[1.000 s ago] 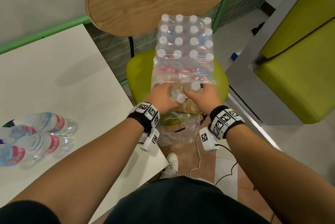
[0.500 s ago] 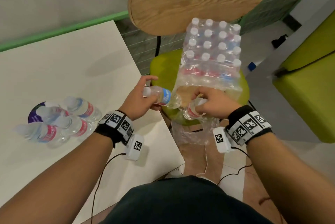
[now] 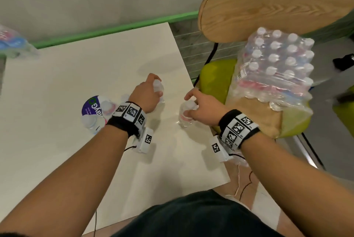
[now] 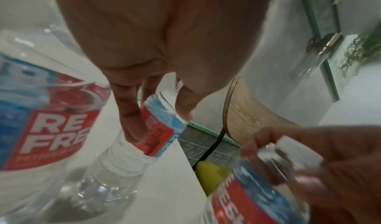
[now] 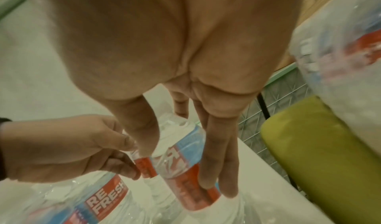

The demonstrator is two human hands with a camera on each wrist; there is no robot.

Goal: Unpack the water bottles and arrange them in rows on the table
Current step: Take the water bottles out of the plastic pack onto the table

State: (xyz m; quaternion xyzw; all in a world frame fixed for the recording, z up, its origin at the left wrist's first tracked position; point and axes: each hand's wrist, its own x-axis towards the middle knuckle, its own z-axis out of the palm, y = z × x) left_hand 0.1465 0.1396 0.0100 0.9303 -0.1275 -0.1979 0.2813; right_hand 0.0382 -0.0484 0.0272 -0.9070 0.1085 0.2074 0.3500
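Observation:
A clear water bottle [image 3: 158,87] with a red and blue label stands upright near the white table's [image 3: 57,87] right edge, and my left hand [image 3: 151,93] grips it round the label [image 4: 158,128]. To its right my right hand [image 3: 193,106] holds a second bottle [image 3: 185,116] from above, fingers down its label [image 5: 185,167]. Several more bottles [image 3: 95,116] stand behind my left wrist. The shrink-wrapped pack [image 3: 275,64] sits on the green chair, torn open at its near end.
A round purple label [image 3: 91,105] lies on the table under the standing bottles. The chair's green seat [image 3: 216,79] and wooden backrest [image 3: 268,6] stand right beside the table's edge. A blurred plastic bundle [image 3: 13,43] sits at the table's far left corner.
Both hands pulled a bottle out of the pack on the chair and carried it left. Both bottles are now upright over the table's right side.

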